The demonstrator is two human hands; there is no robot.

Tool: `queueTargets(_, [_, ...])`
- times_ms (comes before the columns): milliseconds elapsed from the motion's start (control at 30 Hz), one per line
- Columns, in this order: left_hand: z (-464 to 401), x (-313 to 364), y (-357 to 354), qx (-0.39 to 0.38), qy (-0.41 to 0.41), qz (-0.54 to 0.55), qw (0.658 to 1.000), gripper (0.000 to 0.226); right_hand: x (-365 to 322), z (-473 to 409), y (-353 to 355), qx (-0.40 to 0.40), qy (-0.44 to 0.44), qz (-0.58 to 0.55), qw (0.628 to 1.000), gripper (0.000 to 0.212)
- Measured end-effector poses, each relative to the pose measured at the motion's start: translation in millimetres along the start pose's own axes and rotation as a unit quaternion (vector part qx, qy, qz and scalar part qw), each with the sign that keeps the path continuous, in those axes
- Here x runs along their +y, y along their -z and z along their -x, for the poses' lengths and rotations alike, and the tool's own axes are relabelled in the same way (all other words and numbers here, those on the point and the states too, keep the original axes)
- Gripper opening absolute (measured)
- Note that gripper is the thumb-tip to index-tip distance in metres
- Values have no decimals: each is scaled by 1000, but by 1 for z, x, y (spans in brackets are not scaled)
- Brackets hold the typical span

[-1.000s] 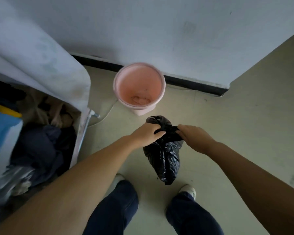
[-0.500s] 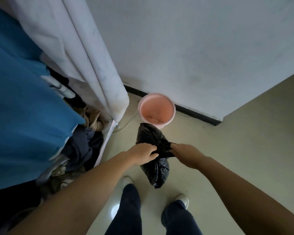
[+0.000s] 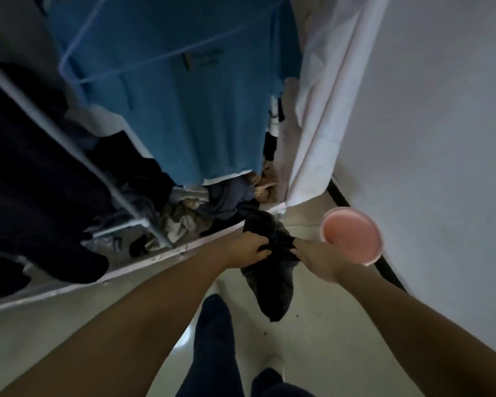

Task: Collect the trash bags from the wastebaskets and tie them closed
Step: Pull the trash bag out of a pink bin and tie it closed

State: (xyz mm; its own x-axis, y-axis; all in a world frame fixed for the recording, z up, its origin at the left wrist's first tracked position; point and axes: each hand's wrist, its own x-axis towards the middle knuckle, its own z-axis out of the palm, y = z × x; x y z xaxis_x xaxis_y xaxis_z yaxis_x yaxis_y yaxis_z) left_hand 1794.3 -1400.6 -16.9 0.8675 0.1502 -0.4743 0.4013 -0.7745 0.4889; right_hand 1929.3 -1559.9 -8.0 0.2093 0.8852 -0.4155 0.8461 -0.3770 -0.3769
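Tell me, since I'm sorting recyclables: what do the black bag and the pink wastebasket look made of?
The crumpled black trash bag looks like thin plastic film: it wrinkles, bunches at the neck and has a dull sheen. The round pink wastebasket seems rigid moulded plastic, with a smooth matte wall and an even rim, though blur leaves this uncertain.

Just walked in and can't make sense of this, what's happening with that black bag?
A person holds a black trash bag by its gathered top, left hand and right hand gripping it on either side, as if tying it. The bag hangs above the floor. The pink wastebasket beside the wall has no bag in it.
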Motion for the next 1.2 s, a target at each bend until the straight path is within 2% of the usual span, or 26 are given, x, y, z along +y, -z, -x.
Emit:
queueTargets(167, [100,-10,-30,88,117,52,988,26,-62,-10,-17,-41,121,73,989,28])
queueTargets(500, [306,-65,-142,190,318,163,915,27,-247,2,-115,-120,327,168,922,30])
queueTargets(700, [454,-95,-221,219,390,204,871,27,-387,22,-193,-163,420,185,874,33])
queueTargets(900, [605,-128,-278,260,443,217,830,23,-530,57,-273,-158,501,201,827,31])
queueTargets(1200, [744,-205,-322,307,510,257,761,22,-705,48,-353,-191,583,225,757,30])
